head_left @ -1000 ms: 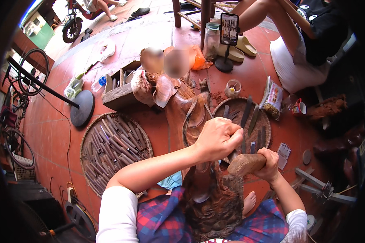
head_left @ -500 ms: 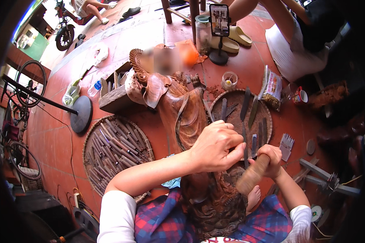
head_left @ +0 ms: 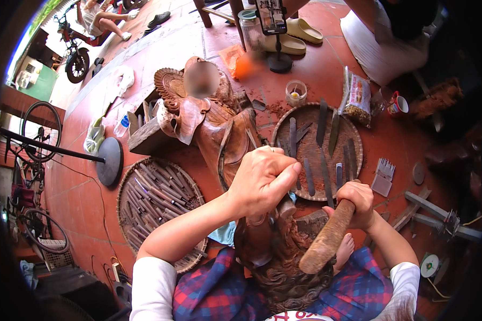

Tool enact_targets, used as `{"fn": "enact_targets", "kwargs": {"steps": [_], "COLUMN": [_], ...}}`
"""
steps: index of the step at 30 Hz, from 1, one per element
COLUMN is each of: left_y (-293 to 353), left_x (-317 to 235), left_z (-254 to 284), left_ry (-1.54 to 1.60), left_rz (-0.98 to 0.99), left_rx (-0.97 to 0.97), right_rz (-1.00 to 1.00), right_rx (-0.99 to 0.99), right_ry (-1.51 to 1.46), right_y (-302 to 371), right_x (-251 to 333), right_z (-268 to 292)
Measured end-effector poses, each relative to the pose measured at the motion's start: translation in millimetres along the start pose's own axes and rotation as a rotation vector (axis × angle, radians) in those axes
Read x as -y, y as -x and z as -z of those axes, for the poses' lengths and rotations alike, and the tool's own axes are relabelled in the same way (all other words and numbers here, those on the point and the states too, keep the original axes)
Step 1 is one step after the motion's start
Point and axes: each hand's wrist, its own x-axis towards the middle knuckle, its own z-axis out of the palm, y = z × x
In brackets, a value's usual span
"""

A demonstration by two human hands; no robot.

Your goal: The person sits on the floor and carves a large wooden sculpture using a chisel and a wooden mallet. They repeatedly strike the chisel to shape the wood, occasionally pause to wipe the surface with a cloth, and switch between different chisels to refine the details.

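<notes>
A large carved brown wooden figure lies lengthwise before me, its carved base between my knees. Above its lower part my left hand is closed in a fist. Whatever it grips is hidden by the fingers. My right hand is wrapped round the upper end of a wooden mallet, a thick club-like piece. The mallet slants down to the left, its free end over the right side of the carved base.
A round basket of many chisels stands left of the figure. Another woven tray with flat dark blades lies right. Beyond are a phone on a stand, a jar and pale clogs. A round-based stand is left.
The whole view has shifted slightly. My left fist sits a little further left and lower relative to the tray. The mallet, blurred before, now shows sharply, and its free end is lower.
</notes>
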Motion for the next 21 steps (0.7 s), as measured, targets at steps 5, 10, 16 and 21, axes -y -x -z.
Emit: {"fn": "enact_targets", "kwargs": {"steps": [5,10,16,21], "left_y": [-2.6,-13.8,-12.9,-10.8], "left_x": [4.3,-1.8,2.1,4.5], "left_z": [2.1,-1.3,-6.0,-5.8], "left_ry": [-0.016,-0.025,0.032,0.019], "left_rz": [0.024,0.098,0.071,0.075], "left_rx": [-0.080,-0.130,-0.208,-0.191], "right_rz": [-0.039,-0.087,-0.228,-0.196], "right_rx": [0.040,-0.028,0.060,0.022], "right_ry": [0.043,0.089,0.173,0.035], "right_y": [-9.4,0.8,24.6,20.6], "right_x": [0.7,1.7,-6.8,3.9], "right_z": [-0.5,-2.3,-6.9,-4.5]}}
